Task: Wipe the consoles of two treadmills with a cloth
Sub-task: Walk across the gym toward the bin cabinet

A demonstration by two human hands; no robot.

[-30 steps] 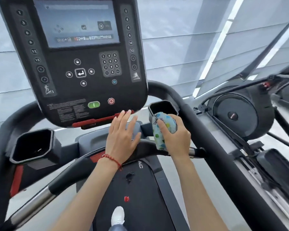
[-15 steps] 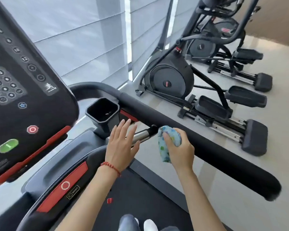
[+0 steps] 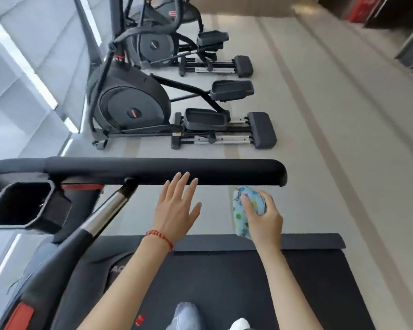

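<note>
At the bottom edge, a leg in pale trousers [image 3: 187, 315] and a white shoe [image 3: 240, 324] are seen on the black belt [image 3: 224, 282] of the treadmill. A small red mark [image 3: 140, 320] lies on the belt beside the leg. Two bare forearms are stretched forward over the belt. A red bead bracelet [image 3: 159, 237] is worn on the left wrist. The left hand [image 3: 175, 208] is held flat and open, palm down, fingers spread, with nothing in it; its fingertips [image 3: 185, 175] overlap the black padded rail [image 3: 153, 171] in the view, though contact cannot be told. The right hand [image 3: 264, 219] is closed around the cloth [image 3: 242, 210], a bunched blue piece with green and yellow spots, which is held just below the rail's rounded end and touches neither rail nor belt as far as can be seen.

To the left, a bar [image 3: 105, 215] with a chrome section and a black grip is run diagonally up to the rail. A black cup holder [image 3: 22, 206] is set beside it, with a red strip just behind it. A red panel [image 3: 19, 316] is seen at the lower left corner. The console itself is out of view.

Beyond the rail, on the pale striped floor [image 3: 320, 115], a black elliptical [image 3: 134, 106] is stood with its pedals [image 3: 231, 90] and rear foot [image 3: 262, 133] to the right. A second elliptical [image 3: 162, 41] is placed behind it. Grey blinds [image 3: 17, 67] are hung along the left side.
</note>
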